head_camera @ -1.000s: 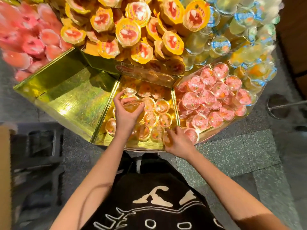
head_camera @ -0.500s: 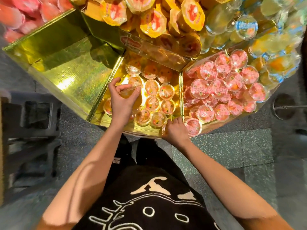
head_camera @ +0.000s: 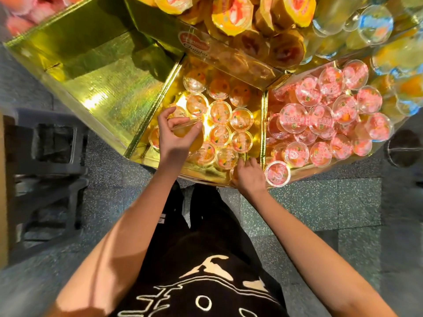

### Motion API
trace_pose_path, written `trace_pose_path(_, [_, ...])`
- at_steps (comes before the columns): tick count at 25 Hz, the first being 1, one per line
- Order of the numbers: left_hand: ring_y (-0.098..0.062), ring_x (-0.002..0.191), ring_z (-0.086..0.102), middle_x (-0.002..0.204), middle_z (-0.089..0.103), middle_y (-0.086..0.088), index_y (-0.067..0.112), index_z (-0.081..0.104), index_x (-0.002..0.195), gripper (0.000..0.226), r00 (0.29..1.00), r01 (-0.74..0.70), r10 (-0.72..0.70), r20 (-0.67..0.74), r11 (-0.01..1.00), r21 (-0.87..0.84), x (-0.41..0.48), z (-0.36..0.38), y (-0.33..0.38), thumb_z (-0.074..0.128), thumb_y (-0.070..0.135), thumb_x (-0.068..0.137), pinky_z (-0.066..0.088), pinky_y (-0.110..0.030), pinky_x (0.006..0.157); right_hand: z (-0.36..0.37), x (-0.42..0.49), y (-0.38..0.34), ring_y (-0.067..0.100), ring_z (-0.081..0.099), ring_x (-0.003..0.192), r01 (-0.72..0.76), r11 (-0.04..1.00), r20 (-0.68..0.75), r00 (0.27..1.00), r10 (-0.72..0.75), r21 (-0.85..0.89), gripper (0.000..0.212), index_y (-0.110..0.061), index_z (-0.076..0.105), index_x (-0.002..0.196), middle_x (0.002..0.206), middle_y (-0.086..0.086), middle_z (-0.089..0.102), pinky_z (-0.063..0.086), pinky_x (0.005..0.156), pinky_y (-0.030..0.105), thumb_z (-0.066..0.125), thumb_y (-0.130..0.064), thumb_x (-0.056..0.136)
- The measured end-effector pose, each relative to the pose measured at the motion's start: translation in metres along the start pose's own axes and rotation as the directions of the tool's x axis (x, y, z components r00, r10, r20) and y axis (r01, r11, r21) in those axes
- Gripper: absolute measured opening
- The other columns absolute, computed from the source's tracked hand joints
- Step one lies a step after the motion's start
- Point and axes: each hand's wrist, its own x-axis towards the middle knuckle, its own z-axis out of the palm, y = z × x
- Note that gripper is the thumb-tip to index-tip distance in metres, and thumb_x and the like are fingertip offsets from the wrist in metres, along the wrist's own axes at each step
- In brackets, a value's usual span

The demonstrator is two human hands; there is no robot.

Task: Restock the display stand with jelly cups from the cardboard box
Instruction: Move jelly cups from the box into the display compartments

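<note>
Gold foil is seen lining the display stand (head_camera: 103, 88), whose compartments are divided by gilt walls. An orange jelly cup (head_camera: 183, 128) is held tilted on its side by the left hand (head_camera: 176, 143), pinched between the thumb and the curled fingers, above the left part of the middle compartment. Just beyond and to the right of that hand, more orange jelly cups (head_camera: 219, 136) are packed upright, lids up, touching one another. To the left of the left hand, a compartment's foil floor is struck by glare. The right hand (head_camera: 249, 176) is set at the front rim of the middle compartment, fingers curled down over what seems to be a further jelly cup (head_camera: 234, 172). Whether that cup is gripped cannot be told, since the fingers hide most of it. Just to the right of the right hand, a pink-lidded cup (head_camera: 277, 173) is perched on the front rim. Beyond it, pink-lidded cups (head_camera: 320, 120) are heaped in the right compartment. Beneath both forearms, speckled floor (head_camera: 320, 213) and a black printed garment (head_camera: 206, 282) are visible.
</note>
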Motion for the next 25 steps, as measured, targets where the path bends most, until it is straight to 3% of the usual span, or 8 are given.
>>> trace_pose_path(3, [0.022, 0.091, 0.052, 0.115, 0.062, -0.005, 0.025, 0.039, 0.128, 0.057, 1.0, 0.018, -0.018, -0.011, 1.0, 0.007, -0.002, 0.003, 0.0, 0.075, 0.016, 0.085, 0.034, 0.004, 0.076, 0.006, 0.006, -0.004, 0.036, 0.039, 0.132, -0.051, 0.998, -0.048, 0.997, 0.053, 0.042, 0.084, 0.004, 0.028, 0.146, 0.134, 0.021, 0.054, 0.034, 0.108, 0.041, 0.05, -0.057, 0.094])
trace_pose_path(6, [0.025, 0.091, 0.05, 0.118, 0.062, -0.006, 0.028, 0.04, 0.128, 0.059, 0.999, 0.044, -0.044, 0.004, 0.999, -0.016, -0.004, 0.004, 0.0, 0.076, 0.021, 0.083, 0.036, -0.002, 0.08, 0.011, 0.013, -0.011, 0.033, 0.042, 0.128, -0.101, 0.994, -0.047, 0.994, 0.103, 0.053, 0.067, 0.002, 0.04, 0.139, 0.137, 0.018, 0.049, 0.036, 0.105, 0.038, 0.047, -0.051, 0.098])
trace_pose_path(12, [0.001, 0.105, 0.058, 0.118, 0.063, -0.005, 0.028, 0.04, 0.129, 0.076, 0.999, 0.047, -0.046, 0.007, 0.997, -0.059, -0.001, -0.004, -0.006, 0.074, 0.048, 0.064, 0.04, -0.011, 0.081, 0.019, 0.016, -0.012, 0.033, 0.043, 0.13, -0.131, 0.982, -0.116, 0.982, 0.147, 0.133, 0.071, -0.004, 0.028, 0.15, 0.141, 0.018, 0.047, 0.036, 0.105, 0.038, 0.048, -0.048, 0.098])
trace_pose_path(16, [0.009, 0.096, 0.057, 0.116, 0.062, -0.008, 0.024, 0.039, 0.13, 0.082, 1.0, 0.015, -0.015, -0.007, 0.999, -0.044, 0.001, -0.005, -0.005, 0.072, 0.053, 0.061, 0.039, -0.003, 0.078, 0.023, 0.015, -0.013, 0.033, 0.046, 0.127, -0.149, 0.969, -0.152, 0.972, 0.181, 0.196, 0.073, -0.006, 0.033, 0.15, 0.137, 0.018, 0.051, 0.038, 0.103, 0.038, 0.053, -0.05, 0.095])
trace_pose_path(19, [0.008, 0.095, 0.057, 0.117, 0.063, -0.009, 0.023, 0.038, 0.13, 0.082, 1.0, 0.012, -0.012, 0.001, 0.999, -0.037, 0.002, -0.004, -0.005, 0.072, 0.054, 0.061, 0.038, -0.002, 0.078, 0.026, 0.015, -0.016, 0.038, 0.053, 0.117, -0.146, 0.952, -0.229, 0.95, 0.211, 0.269, 0.073, -0.001, 0.046, 0.141, 0.124, 0.024, 0.058, 0.042, 0.097, 0.041, 0.065, -0.048, 0.088])
trace_pose_path(22, [0.01, 0.096, 0.057, 0.113, 0.064, -0.004, 0.025, 0.039, 0.128, 0.081, 1.0, 0.016, -0.016, 0.005, 1.0, -0.02, 0.002, -0.004, -0.005, 0.071, 0.055, 0.061, 0.039, -0.005, 0.081, 0.025, 0.015, -0.016, 0.035, 0.048, 0.122, -0.159, 0.958, -0.208, 0.955, 0.21, 0.237, 0.068, -0.003, 0.044, 0.14, 0.13, 0.021, 0.053, 0.037, 0.102, 0.039, 0.065, -0.043, 0.089])
trace_pose_path(25, [0.008, 0.098, 0.057, 0.107, 0.064, 0.003, 0.024, 0.04, 0.129, 0.079, 1.0, 0.008, -0.008, -0.014, 1.0, -0.008, 0.004, -0.009, -0.007, 0.072, 0.055, 0.063, 0.038, -0.017, 0.092, 0.022, 0.015, -0.015, 0.033, 0.04, 0.128, -0.161, 0.96, -0.179, 0.962, 0.204, 0.23, 0.067, -0.006, 0.039, 0.142, 0.136, 0.017, 0.047, 0.032, 0.106, 0.036, 0.063, -0.043, 0.091])
